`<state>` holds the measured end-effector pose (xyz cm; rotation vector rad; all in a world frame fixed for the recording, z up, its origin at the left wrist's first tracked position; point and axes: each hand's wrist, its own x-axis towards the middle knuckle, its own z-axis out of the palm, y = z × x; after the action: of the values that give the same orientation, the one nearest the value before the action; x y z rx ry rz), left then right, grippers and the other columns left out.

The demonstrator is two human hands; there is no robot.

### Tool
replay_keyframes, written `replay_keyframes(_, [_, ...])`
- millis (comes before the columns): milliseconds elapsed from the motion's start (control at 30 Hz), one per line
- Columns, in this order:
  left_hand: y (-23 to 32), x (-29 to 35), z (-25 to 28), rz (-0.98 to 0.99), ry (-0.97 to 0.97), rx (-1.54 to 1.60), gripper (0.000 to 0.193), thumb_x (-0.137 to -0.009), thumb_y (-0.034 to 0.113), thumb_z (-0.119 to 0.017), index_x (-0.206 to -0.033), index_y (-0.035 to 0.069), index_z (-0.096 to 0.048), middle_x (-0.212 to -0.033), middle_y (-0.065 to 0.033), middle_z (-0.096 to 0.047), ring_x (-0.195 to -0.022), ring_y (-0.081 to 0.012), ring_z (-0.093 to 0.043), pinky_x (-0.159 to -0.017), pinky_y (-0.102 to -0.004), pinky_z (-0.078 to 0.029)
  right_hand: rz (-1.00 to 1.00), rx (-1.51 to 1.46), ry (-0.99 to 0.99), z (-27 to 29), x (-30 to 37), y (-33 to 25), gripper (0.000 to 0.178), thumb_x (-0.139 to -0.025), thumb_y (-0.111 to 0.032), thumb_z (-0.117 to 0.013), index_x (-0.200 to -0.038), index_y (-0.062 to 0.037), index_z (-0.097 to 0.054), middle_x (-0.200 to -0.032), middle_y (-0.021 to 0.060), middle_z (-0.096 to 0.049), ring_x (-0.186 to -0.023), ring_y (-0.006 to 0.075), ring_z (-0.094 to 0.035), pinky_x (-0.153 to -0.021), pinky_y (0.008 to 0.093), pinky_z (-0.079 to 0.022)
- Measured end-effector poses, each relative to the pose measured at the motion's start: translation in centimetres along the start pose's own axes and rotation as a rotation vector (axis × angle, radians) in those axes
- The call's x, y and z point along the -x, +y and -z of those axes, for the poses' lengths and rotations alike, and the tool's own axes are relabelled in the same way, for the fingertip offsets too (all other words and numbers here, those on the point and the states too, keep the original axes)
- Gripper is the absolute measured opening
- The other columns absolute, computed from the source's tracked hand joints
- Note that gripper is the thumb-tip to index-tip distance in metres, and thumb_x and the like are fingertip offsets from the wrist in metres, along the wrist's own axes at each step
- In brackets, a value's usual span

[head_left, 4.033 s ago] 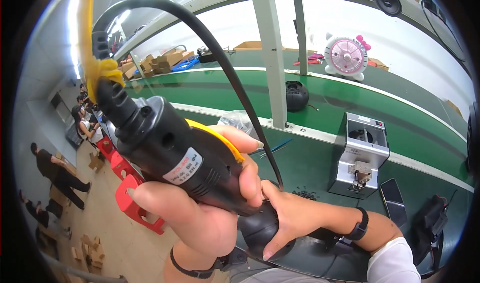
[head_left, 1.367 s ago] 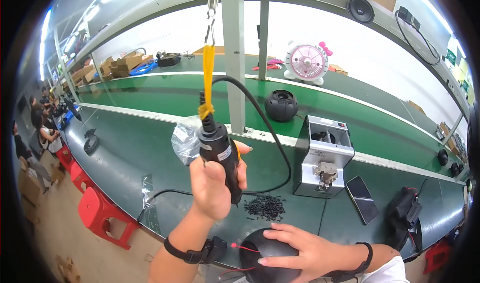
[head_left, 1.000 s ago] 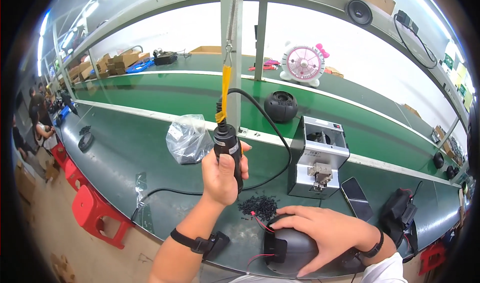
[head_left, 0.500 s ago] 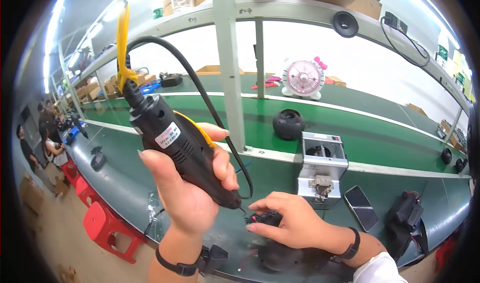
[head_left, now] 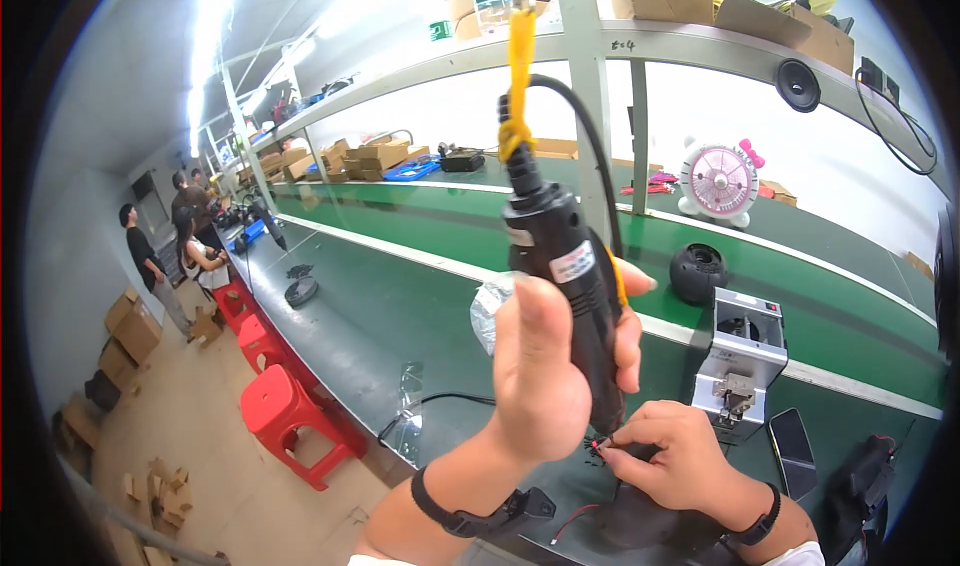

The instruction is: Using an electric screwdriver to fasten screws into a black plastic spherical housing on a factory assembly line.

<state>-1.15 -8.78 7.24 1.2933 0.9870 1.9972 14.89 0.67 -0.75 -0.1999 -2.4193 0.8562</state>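
Observation:
My left hand (head_left: 545, 381) is wrapped round a black electric screwdriver (head_left: 565, 266), which hangs from a yellow strap (head_left: 518, 81) and points tip down. The tip of the tool reaches the fingertips of my right hand (head_left: 675, 456). Those fingers are pinched on a small bristly black cluster with a red speck (head_left: 597, 447); its kind is too small to tell. Under the right hand sits a rounded dark housing (head_left: 640, 518), partly hidden by the hand. From its side a thin red wire (head_left: 575, 522) ends in a small white plug.
Right of my hands stand a grey metal machine (head_left: 742, 361), a phone (head_left: 793, 453) and a black part with wires (head_left: 862, 486). Behind are a round black housing (head_left: 698, 272) and a pink-and-white fan (head_left: 720, 184). Red stools (head_left: 285, 411) line the bench's left side; several people (head_left: 150, 261) are beyond.
The view has swung left, so things appear farther right. The screwdriver is more upright, its tip closer to my right fingertips. A clear plastic bag shows behind my left hand.

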Motion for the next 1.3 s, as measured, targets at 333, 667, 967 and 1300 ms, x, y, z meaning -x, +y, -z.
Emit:
replay_keyframes(333, [-0.2,0.3,-0.6,0.003,0.072,0.031,0.106,-0.083,0.094,-0.032,-0.118,-0.003,-0.056,-0.065,-0.0010,-0.054,-0.051,-0.0149,-0.053,-0.051,-0.0303,-0.046,-0.044,-0.020,-0.075,0.5,-0.3,0.2,0.022,-0.079,-0.019,-0.070,-0.096,-0.0055,-0.073,-0.084,0.0096,-0.068,-0.083,0.0308,-0.068,-0.072,0.0419,-0.054])
replay_keyframes(667, [1.9,3.8,-2.2,0.028,-0.173,0.158,0.084,-0.091,0.082,-0.043,-0.119,0.003,-0.051,-0.067,-0.0046,-0.058,-0.046,-0.0195,-0.054,-0.046,-0.0355,-0.048,-0.293,-0.069,-0.208,1.3,-0.9,1.5,0.018,-0.076,-0.016,-0.062,-0.084,-0.0013,-0.069,-0.075,0.0136,-0.071,-0.073,0.0332,-0.069,-0.068,0.0427,-0.054])
replay_keyframes(967, [-1.3,5.3,-2.1,0.073,0.030,0.151,0.106,-0.079,0.096,-0.039,-0.112,-0.004,-0.056,-0.067,-0.0072,-0.060,-0.054,-0.0221,-0.060,-0.052,-0.0383,-0.053,-0.242,-0.071,-0.154,0.4,-1.6,2.5,0.018,-0.076,-0.020,-0.067,-0.084,-0.0044,-0.069,-0.074,0.0136,-0.069,-0.073,0.0330,-0.069,-0.068,0.0424,-0.053])
replay_keyframes(1300, [-4.7,8.5,-3.1,-0.017,-0.212,-0.091,0.078,-0.095,0.065,-0.058,-0.117,-0.010,-0.055,-0.078,-0.0027,-0.061,-0.062,-0.0119,-0.056,-0.056,-0.0262,-0.044,-0.439,-0.404,-0.276,1.8,-0.2,3.4,0.037,-0.090,-0.034,-0.076,-0.081,0.0019,-0.072,-0.069,0.0055,-0.066,-0.063,0.0091,-0.057,-0.058,0.0281,-0.046])
